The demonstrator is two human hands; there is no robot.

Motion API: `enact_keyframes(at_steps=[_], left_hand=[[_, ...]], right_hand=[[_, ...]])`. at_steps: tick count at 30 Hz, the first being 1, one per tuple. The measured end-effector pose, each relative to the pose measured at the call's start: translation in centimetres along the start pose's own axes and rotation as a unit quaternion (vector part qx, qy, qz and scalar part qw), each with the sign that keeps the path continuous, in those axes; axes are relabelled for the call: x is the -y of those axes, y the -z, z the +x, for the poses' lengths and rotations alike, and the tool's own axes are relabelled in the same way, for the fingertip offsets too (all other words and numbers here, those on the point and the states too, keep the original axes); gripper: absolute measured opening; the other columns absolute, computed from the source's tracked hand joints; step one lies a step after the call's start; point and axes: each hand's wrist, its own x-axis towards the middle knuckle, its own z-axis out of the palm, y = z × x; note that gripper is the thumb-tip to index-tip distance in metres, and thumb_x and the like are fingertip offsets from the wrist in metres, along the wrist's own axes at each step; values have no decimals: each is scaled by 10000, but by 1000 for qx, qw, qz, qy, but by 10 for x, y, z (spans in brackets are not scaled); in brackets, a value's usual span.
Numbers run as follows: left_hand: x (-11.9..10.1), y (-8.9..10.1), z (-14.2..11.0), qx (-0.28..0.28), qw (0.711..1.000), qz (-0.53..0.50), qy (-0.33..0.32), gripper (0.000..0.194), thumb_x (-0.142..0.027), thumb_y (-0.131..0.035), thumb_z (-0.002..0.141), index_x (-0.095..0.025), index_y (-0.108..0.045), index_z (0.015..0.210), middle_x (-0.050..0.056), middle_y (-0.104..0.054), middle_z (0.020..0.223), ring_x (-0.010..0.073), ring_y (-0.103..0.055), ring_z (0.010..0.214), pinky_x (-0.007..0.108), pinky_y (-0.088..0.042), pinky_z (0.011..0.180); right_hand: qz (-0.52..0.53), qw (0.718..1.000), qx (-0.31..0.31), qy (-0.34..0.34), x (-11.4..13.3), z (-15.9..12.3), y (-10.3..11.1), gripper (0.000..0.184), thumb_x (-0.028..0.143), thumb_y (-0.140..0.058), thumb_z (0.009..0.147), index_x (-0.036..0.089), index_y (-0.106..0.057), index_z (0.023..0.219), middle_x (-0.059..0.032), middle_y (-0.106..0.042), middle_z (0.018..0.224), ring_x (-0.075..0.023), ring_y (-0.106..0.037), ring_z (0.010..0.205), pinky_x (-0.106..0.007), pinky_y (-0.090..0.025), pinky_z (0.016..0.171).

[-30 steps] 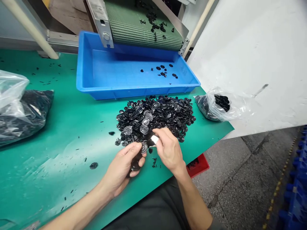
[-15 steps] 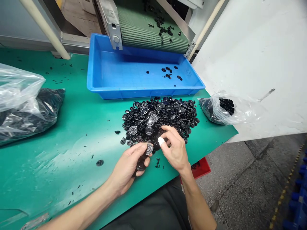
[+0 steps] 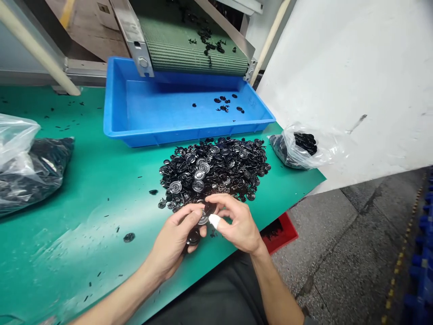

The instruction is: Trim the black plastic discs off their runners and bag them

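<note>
My left hand (image 3: 174, 239) is closed around several round black plastic discs. One ridged disc (image 3: 203, 218) shows at its thumb tip, and another disc (image 3: 193, 237) sits lower, against the curled fingers. Close beside it, my right hand (image 3: 238, 225), with a white covering on the thumb, pinches a dark disc (image 3: 209, 207). That disc is partly hidden by the fingers. Just beyond both hands spreads a heap of black discs and small black bits (image 3: 219, 164) on the green tabletop (image 3: 111, 180).
Behind the heap, a blue tray (image 3: 189, 131) with several parts stands under a green conveyor belt (image 3: 189, 58). Clear bags of black parts lie at left (image 3: 37, 171) and right (image 3: 291, 153). A red bin (image 3: 287, 230) sits below the table edge.
My right hand has come away from the heap towards my left hand, with a dark disc in its fingers. The whole view has shifted, so things appear further left.
</note>
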Motion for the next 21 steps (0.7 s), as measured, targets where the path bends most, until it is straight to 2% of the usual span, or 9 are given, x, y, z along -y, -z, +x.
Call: enact_keyframes(at_steps=[5, 13, 18, 21], left_hand=[[2, -2, -4, 16, 999, 17, -24, 380, -471, -697, 810, -187, -645, 1057, -13, -584, 561, 103, -396, 480, 167, -312, 363], [5, -6, -7, 8, 995, 79, -61, 318, -490, -679, 828, -218, -661, 992, -18, -600, 586, 81, -386, 440, 172, -311, 376], [-2, -14, -6, 12, 998, 58, -25, 361, -518, -721, 779, -230, -661, 988, -39, -548, 542, 64, -318, 427, 154, -238, 375], [-22, -34, -1, 17, 999, 43, -3, 413, -525, -764, 724, -237, -656, 1001, -48, -509, 525, 70, -307, 441, 150, -220, 372]], right_hand=[[79, 997, -1, -22, -2, -6, 8, 397, 67, -593, 741, 231, -689, 1089, -39, -622, 1135, -133, -637, 946, -223, -584, 749], [66, 997, -30, -38, -7, -13, 18, 407, 61, -576, 731, 228, -685, 1086, -45, -622, 1135, -151, -633, 1009, -210, -562, 737], [41, 994, -95, -21, -17, -13, 23, 368, 82, -612, 749, 221, -686, 1082, -48, -624, 1129, -143, -636, 973, -211, -553, 739], [18, 990, -135, -19, -24, -13, 27, 343, 109, -634, 729, 209, -695, 1051, -45, -647, 1076, -131, -644, 853, -197, -544, 661]])
